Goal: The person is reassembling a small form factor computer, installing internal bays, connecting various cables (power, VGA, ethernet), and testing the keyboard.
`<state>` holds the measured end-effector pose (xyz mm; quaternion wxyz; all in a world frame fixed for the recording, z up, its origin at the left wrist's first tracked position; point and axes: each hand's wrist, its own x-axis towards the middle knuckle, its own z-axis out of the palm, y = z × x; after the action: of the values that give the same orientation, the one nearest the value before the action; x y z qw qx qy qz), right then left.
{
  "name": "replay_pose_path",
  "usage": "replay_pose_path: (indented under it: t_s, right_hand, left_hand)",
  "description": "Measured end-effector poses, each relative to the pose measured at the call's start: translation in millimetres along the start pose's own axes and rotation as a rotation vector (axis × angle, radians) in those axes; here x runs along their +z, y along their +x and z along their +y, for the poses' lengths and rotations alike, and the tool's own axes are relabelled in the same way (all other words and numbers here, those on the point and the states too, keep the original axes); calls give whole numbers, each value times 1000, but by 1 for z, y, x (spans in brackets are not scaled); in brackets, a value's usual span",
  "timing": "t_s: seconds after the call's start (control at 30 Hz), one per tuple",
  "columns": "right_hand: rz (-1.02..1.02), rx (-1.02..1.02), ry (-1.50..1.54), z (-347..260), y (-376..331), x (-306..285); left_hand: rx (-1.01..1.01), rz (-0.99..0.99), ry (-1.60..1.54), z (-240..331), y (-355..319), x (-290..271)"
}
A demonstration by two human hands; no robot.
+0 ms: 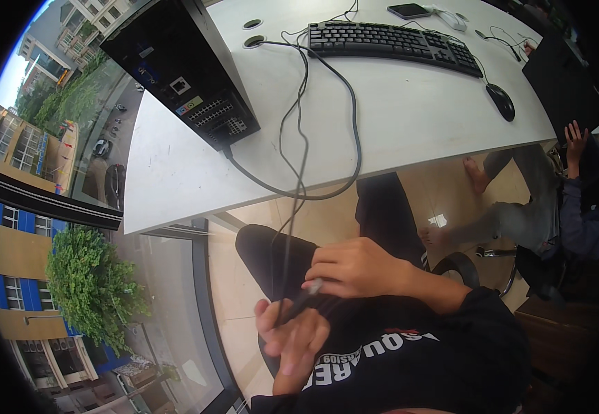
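Above my lap, both hands are closed around the end of a thin dark cable (287, 248) that hangs over the desk edge. My right hand (361, 269) pinches the light grey tip of its plug (305, 302); the kind of plug is too blurred to tell. Lower and to the left, my left hand (296, 338) is turned palm up, its fingers curled about the plug's black body and the cable. A black computer tower (199, 76) stands on the desk with its rear ports facing me. From its lower rear, a thicker grey cable (359, 138) loops across the desk.
On the white desk (423, 110) are a black keyboard (396, 47), a black mouse (500, 102) and a phone (408, 11). To the right sits another person, one hand (575, 141) beside a dark flat panel (562, 83). A large window (168, 303) borders the left.
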<state>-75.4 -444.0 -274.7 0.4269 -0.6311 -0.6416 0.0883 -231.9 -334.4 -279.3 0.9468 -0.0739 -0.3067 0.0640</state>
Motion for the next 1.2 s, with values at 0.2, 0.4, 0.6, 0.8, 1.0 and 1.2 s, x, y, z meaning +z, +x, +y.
replay_pose_path:
  t_s: [0.2,0.4,0.6,0.8,1.0,1.2]
  right_hand:
    - [149,80,-19,-24,23,-5]
    - [-108,-111,-95,-7,40,36]
    - [-29,-90,-149,-9,10,4]
    - [241,-165,-393,-24,-3,-55]
    - [429,-306,-579,-44,-21,-108]
    - [498,-289,-847,-42,-33,-125]
  left_hand:
    - [106,-39,3,6,2,17]
    - [120,-57,-5,4,0,25]
    - [489,-28,137,33,3,55]
    - [549,80,102,54,0,65]
    - [42,40,321,75,-13,36]
    - [-38,560,365,75,-32,31]
